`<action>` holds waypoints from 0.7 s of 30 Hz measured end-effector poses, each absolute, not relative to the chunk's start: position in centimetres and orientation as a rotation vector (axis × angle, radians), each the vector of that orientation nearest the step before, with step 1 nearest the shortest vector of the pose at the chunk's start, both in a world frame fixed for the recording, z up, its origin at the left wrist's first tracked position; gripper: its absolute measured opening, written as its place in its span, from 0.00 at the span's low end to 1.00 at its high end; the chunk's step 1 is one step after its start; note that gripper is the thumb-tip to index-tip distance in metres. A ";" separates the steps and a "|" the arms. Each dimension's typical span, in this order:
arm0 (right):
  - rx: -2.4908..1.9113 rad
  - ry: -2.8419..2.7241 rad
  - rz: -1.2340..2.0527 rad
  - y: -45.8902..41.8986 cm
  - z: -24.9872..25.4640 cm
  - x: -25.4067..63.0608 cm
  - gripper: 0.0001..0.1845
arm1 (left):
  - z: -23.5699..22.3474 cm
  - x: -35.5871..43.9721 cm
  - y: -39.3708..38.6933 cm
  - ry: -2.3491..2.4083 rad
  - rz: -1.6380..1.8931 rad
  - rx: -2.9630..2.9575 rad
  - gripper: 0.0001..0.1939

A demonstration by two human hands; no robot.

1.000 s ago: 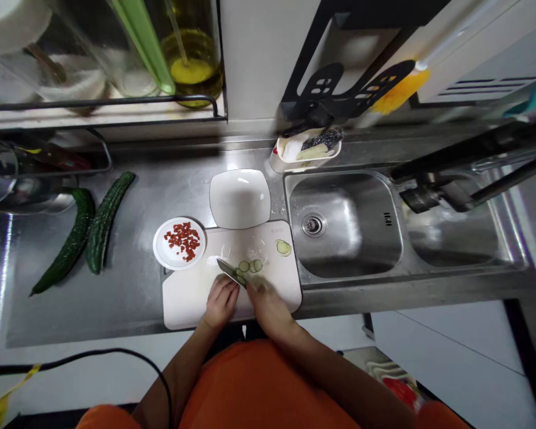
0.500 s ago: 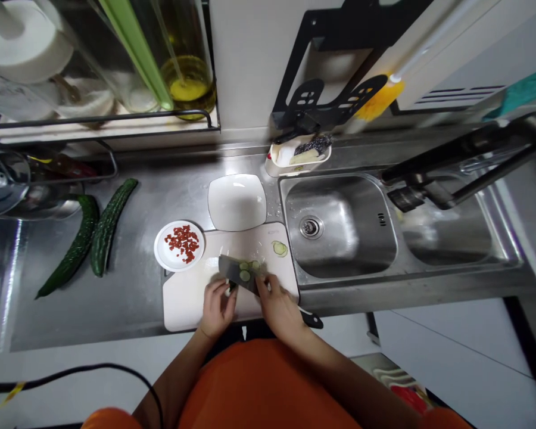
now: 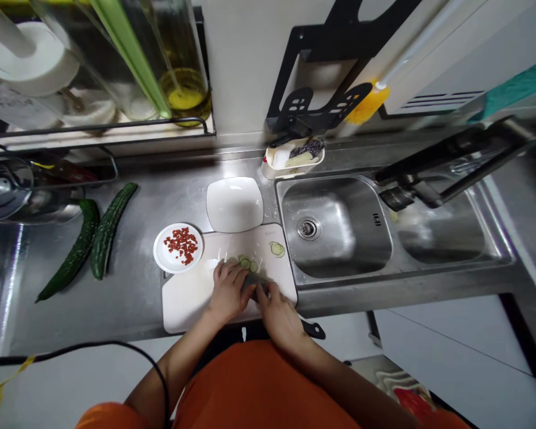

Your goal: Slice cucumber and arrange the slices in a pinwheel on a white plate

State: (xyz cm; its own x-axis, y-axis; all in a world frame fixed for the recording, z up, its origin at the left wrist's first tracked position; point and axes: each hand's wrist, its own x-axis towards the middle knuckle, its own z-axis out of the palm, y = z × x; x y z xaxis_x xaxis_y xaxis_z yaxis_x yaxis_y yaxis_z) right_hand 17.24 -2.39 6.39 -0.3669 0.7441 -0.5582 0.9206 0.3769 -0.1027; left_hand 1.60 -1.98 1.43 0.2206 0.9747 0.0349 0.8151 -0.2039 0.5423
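My right hand [image 3: 280, 313] grips a kitchen knife [image 3: 252, 283] near the front of the white cutting board [image 3: 187, 304]. A black handle end [image 3: 313, 329] sticks out past that hand. Bent over the blade, my left hand [image 3: 230, 291] has its fingers curled and its thumb close to the right fingertips. Whatever lies under the left fingers is hidden. Thin cucumber slices [image 3: 248, 263] show just beyond the blade. More cucumber slices [image 3: 276, 249] lie at the board's right side.
A white plate of chopped red bits [image 3: 178, 247] overlaps the board's left corner. Behind the board is a white square dish [image 3: 234, 205]. Two whole cucumbers [image 3: 111, 232] lie at left. The sink [image 3: 339, 226] is at right, with a sponge holder [image 3: 292, 161] behind.
My left hand has moved right and forward, from a small green piece beside the knife onto the blade. Slices that were on the blade now show beyond it. The right hand has barely shifted.
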 end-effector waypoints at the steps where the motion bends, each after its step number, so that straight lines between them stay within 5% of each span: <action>1: 1.450 2.201 -0.588 -2.5 6.5 17.4 0.26 | 1.4 1.4 -1.9 1.638 0.537 2.084 0.15; 9: 1.469 2.053 -0.972 -2.4 7.4 19.3 0.25 | 0.1 -2.0 -4.8 1.873 0.981 1.791 0.15; 21: 1.495 2.056 -1.006 -2.0 6.9 18.4 0.20 | -3.6 -1.0 -7.2 1.898 1.023 1.734 0.15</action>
